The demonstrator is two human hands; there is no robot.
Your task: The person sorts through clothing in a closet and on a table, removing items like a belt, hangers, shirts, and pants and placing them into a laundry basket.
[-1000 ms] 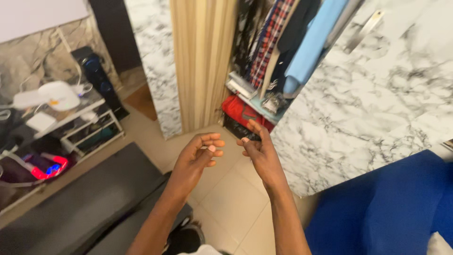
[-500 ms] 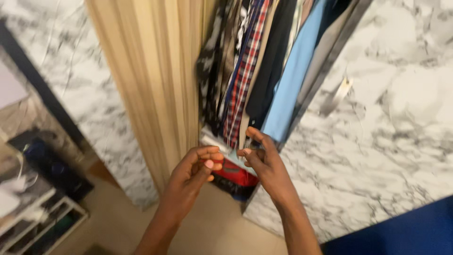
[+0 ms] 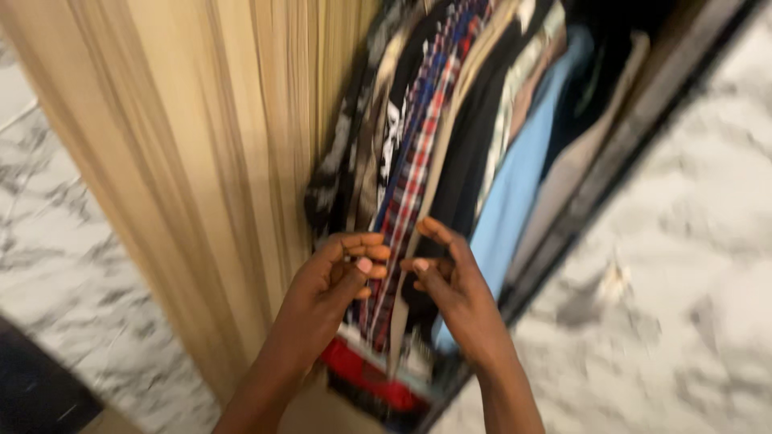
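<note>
Both hands were raised side by side before a row of hanging clothes. At seven o'clock of the plaid shirt, the left hand had its fingers curled inward, empty, thumb near the fingertips. Just beside it at three o'clock, the right hand was half open, fingers bent, gripping nothing that showed. Between and behind them hung the red-and-blue plaid shirt; whether either hand touched it could not be told through the blur. Farther, at two o'clock, hung a light blue garment. A beige curtain hung at ten o'clock, a marble-patterned wall at four o'clock.
</note>
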